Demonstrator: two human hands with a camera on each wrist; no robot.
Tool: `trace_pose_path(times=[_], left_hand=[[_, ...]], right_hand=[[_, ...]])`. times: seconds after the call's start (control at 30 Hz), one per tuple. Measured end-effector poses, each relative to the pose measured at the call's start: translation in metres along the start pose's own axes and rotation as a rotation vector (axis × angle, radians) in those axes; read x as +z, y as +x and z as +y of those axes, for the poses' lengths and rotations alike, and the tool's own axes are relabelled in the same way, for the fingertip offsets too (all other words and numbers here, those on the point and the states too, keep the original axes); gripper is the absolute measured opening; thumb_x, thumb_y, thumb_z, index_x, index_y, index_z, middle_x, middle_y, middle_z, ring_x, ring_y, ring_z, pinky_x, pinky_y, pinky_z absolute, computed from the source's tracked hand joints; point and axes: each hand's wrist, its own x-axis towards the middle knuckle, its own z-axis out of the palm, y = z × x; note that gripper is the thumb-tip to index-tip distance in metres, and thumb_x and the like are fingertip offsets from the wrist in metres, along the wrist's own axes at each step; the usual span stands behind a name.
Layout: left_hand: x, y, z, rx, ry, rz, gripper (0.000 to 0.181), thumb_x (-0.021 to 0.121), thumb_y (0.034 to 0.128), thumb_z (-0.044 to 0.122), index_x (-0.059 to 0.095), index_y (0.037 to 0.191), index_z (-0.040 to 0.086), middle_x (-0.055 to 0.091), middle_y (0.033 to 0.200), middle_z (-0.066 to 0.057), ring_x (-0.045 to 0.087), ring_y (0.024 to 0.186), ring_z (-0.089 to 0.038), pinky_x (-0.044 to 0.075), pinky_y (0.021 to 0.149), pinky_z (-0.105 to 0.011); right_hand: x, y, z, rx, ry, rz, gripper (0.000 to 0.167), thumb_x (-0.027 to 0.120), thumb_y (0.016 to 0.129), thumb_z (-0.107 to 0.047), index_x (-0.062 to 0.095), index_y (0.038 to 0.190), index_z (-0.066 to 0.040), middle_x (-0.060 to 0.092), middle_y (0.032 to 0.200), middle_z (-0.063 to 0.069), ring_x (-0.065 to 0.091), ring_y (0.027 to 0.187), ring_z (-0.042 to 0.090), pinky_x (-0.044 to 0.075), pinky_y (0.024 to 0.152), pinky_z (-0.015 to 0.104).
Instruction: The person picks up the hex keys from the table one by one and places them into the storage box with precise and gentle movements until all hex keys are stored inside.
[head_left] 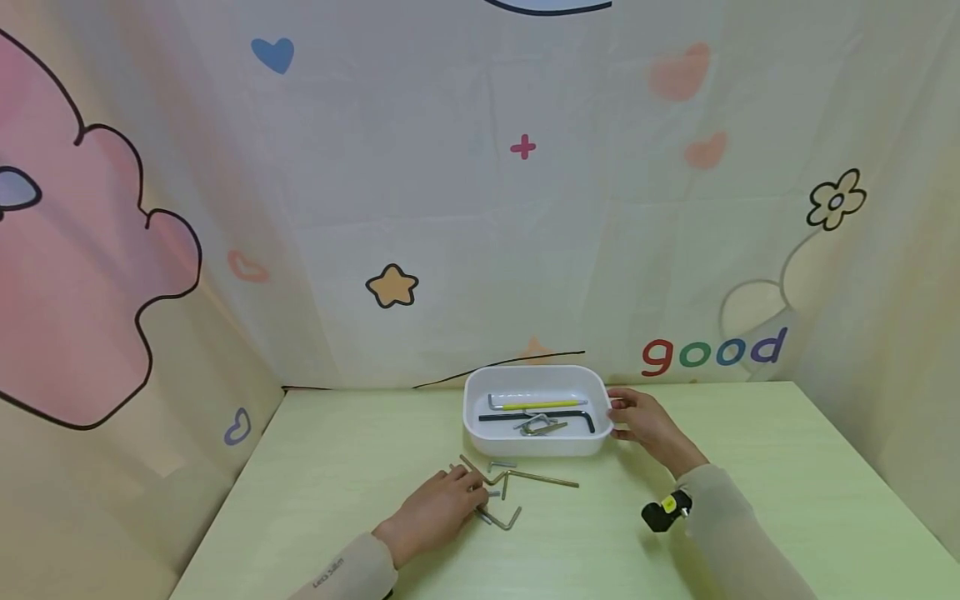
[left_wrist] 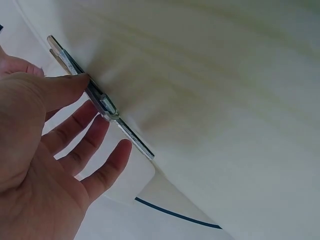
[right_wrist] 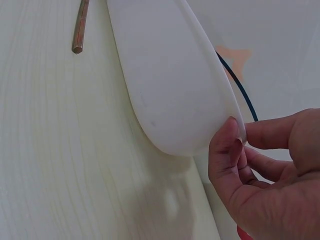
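Observation:
My left hand (head_left: 442, 510) is low over a loose group of hex keys on the table, with thumb and fingertips at one hex key (left_wrist: 102, 102) in the left wrist view. Around it lie a long brass-coloured hex key (head_left: 551, 479), a short silver hex key (head_left: 502, 464) and a bent one (head_left: 512, 525). My right hand (head_left: 651, 427) pinches the right end of a white plastic box (head_left: 534, 448) between thumb and fingers. Inside the box are a yellow-sleeved hex key (head_left: 542, 406), a long black hex key (head_left: 573, 413) and some small silver ones (head_left: 540, 429).
The pale green table (head_left: 337, 450) runs back to a printed curtain (head_left: 450, 208), close behind the box. Curtains also hang at both sides. A black wrist camera (head_left: 663, 512) sticks out from my right sleeve.

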Motion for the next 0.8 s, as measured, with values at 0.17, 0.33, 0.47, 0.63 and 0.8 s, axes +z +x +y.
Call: trace_pose_path(times=[0.17, 0.33, 0.47, 0.63, 0.8], left_hand=[[0.0002, 0.0002, 0.0, 0.002, -0.024, -0.012, 0.012, 0.06, 0.0966, 0.022, 0.066, 0.107, 0.025, 0.061, 0.118, 0.007, 0.056, 0.106, -0.011, 0.053, 0.082, -0.026], [-0.0016, 0.0, -0.0001, 0.062, 0.026, 0.011, 0.01, 0.06, 0.0966, 0.023, 0.066, 0.104, 0.027, 0.06, 0.113, 0.008, 0.054, 0.104, -0.009, 0.051, 0.079, -0.023], [-0.0011, 0.0016, -0.0007, 0.11, 0.083, 0.032, 0.01, 0.061, 0.0961, 0.024, 0.066, 0.104, 0.028, 0.06, 0.111, 0.009, 0.054, 0.106, -0.009, 0.053, 0.083, -0.025], [0.0011, 0.0034, -0.0029, 0.114, 0.084, 0.038, 0.009, 0.061, 0.0962, 0.027, 0.066, 0.103, 0.029, 0.06, 0.11, 0.01, 0.054, 0.106, -0.01, 0.052, 0.09, -0.029], [0.0011, 0.0042, -0.0059, 0.115, 0.078, 0.027, 0.013, 0.06, 0.0962, 0.025, 0.064, 0.107, 0.031, 0.061, 0.111, 0.01, 0.056, 0.107, -0.011, 0.05, 0.091, -0.029]], right_hand=[[0.0015, 0.0005, 0.0, 0.005, -0.007, 0.005, 0.051, 0.053, 0.098, -0.004, 0.039, 0.146, 0.0, 0.045, 0.123, 0.016, 0.049, 0.108, 0.028, 0.058, 0.079, 0.027], [0.0014, 0.001, -0.0005, 0.004, -0.008, 0.003, 0.051, 0.053, 0.098, -0.004, 0.039, 0.146, -0.001, 0.045, 0.123, 0.016, 0.049, 0.108, 0.028, 0.058, 0.079, 0.027], [0.0005, 0.0019, -0.0009, 0.005, -0.012, 0.002, 0.051, 0.053, 0.098, -0.004, 0.039, 0.147, -0.002, 0.045, 0.123, 0.016, 0.049, 0.108, 0.027, 0.058, 0.08, 0.026], [-0.0001, 0.0021, -0.0003, 0.004, -0.017, 0.001, 0.051, 0.053, 0.098, -0.005, 0.039, 0.147, -0.002, 0.045, 0.124, 0.016, 0.05, 0.108, 0.027, 0.058, 0.079, 0.026], [0.0, 0.0023, 0.0011, 0.007, -0.021, -0.002, 0.051, 0.053, 0.098, -0.005, 0.038, 0.147, -0.002, 0.045, 0.123, 0.015, 0.05, 0.108, 0.027, 0.058, 0.08, 0.026]])
